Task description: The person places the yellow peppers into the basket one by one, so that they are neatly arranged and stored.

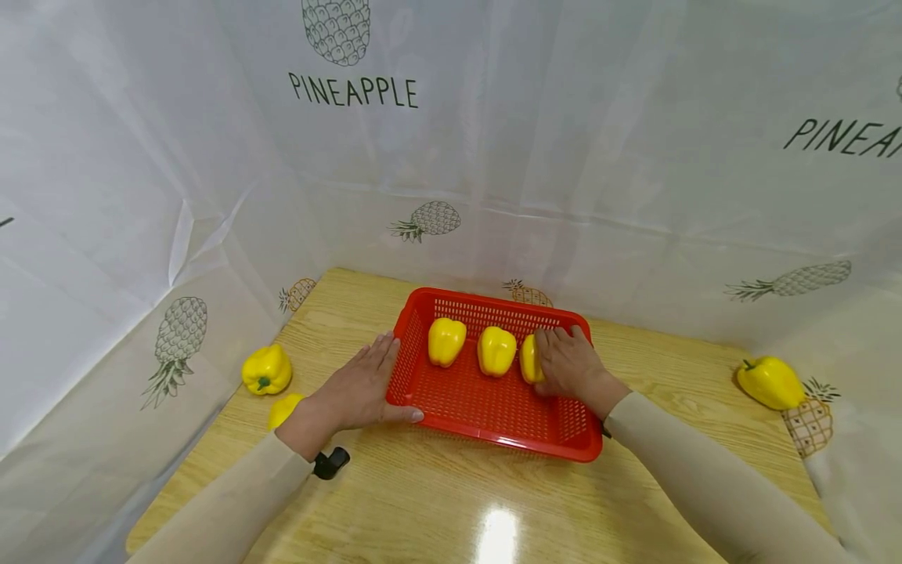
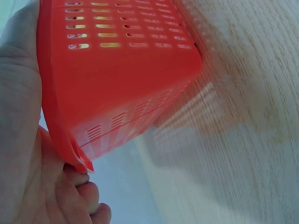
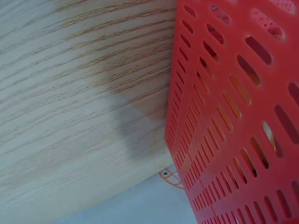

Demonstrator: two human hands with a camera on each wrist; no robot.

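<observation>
A red plastic basket [image 1: 493, 442] with slotted walls stands on the table. At its left front corner my left hand [image 1: 355, 388] holds the rim, thumb over the front edge and fingers along the left side. My right hand [image 1: 572, 362] reaches inside at the right end and grips a yellow bell pepper [image 1: 530, 359], partly hidden by the fingers. Two more, a left bell pepper [image 1: 447, 341] and a middle bell pepper [image 1: 496, 351], stand beside it in a row. In the right wrist view the basket wall [image 3: 224, 116] hides the right hand.
Left of the basket lie one yellow pepper [image 1: 267, 370] and another yellow pepper [image 1: 283, 409], partly behind my left wrist. A further yellow pepper [image 1: 771, 382] lies at the table's far right edge. White pineapple-printed sheeting [image 1: 493, 157] hangs behind the wooden table [image 1: 423, 501].
</observation>
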